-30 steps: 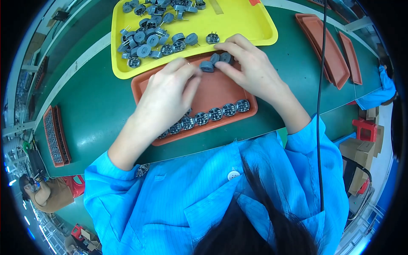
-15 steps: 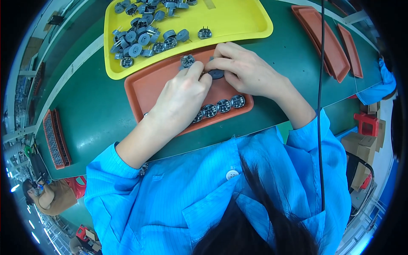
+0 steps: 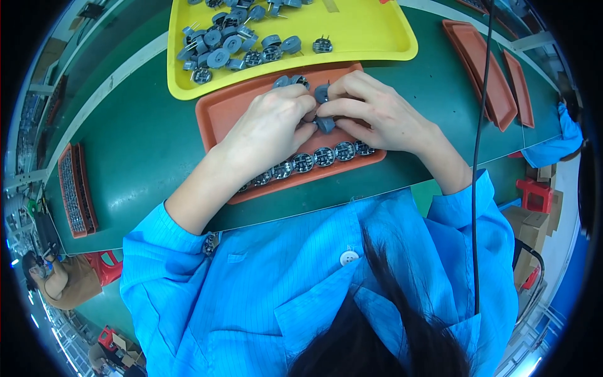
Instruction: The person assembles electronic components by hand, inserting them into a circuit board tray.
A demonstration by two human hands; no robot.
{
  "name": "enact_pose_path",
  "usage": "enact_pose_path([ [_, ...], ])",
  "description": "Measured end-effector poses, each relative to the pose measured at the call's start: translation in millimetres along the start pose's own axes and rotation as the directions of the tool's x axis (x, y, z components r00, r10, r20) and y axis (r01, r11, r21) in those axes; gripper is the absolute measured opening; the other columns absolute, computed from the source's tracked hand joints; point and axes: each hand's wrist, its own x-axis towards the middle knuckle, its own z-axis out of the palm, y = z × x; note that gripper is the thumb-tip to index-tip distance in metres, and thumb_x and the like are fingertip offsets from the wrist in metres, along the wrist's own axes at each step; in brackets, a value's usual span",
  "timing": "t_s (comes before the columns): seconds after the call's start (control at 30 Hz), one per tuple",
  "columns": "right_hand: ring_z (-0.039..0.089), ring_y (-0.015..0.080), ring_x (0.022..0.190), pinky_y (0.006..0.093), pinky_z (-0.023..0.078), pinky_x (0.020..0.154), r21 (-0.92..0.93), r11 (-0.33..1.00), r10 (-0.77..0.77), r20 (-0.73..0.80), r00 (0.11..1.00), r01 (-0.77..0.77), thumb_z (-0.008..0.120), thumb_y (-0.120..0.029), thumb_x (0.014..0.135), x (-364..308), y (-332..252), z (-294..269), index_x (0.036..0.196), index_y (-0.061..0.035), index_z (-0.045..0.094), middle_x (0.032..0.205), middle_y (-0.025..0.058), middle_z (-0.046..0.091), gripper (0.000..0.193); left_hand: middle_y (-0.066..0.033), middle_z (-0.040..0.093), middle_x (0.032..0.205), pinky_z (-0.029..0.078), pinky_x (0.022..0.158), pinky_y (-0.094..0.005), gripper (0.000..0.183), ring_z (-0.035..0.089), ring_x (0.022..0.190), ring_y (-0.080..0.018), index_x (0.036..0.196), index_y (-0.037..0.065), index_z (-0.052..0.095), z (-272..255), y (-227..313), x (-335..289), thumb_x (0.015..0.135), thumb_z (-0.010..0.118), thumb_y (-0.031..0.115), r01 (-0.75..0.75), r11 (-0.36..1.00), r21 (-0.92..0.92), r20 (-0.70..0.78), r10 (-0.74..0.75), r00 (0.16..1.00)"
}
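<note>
Just above an orange-brown tray (image 3: 220, 112), my two hands meet around one small grey round component with metal pins (image 3: 325, 125). My left hand (image 3: 271, 125) is closed, its thumb and fingertips pinching at the component's left side, where the exact grip is partly hidden. From the other side, my right hand (image 3: 380, 114) holds the grey body between thumb and fingers. A row of round components with circuit-board faces up (image 3: 323, 157) lines the tray's near edge. Another grey component (image 3: 321, 93) lies by my right fingertips, and more (image 3: 300, 81) sit behind my left hand.
A yellow tray (image 3: 370, 41) with a heap of similar components (image 3: 232, 43) stands beyond. Brown trays (image 3: 502, 94) are stacked at right; a filled tray (image 3: 76, 195) stands at left. A black cable (image 3: 481, 151) hangs at right. Another person (image 3: 63, 279) sits far left.
The component between my hands now sits lower and is turned, its grey side showing. My left hand has shifted slightly, uncovering more of the row. The whole view has shifted a little.
</note>
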Motion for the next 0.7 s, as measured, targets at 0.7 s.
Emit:
enact_pose_path([
  [0.7, 0.065, 0.0228, 0.08, 0.0332, 0.053, 0.071, 0.418, 0.796, 0.3, 0.357, 0.885, -0.438, 0.067, -0.003, 0.083, 6, -11, -26, 0.096, -0.0011, 0.067, 0.094, 0.0098, 0.064, 0.013, -0.0156, 0.067, 0.102, 0.052, 0.078, -0.0396, 0.014, 0.066, 0.092, -0.0329, 0.092, -0.002, 0.062, 4, -11, -11, 0.081, 0.057, -0.01, 0.068, 0.962, -0.265, -0.036, -0.08, 0.996],
])
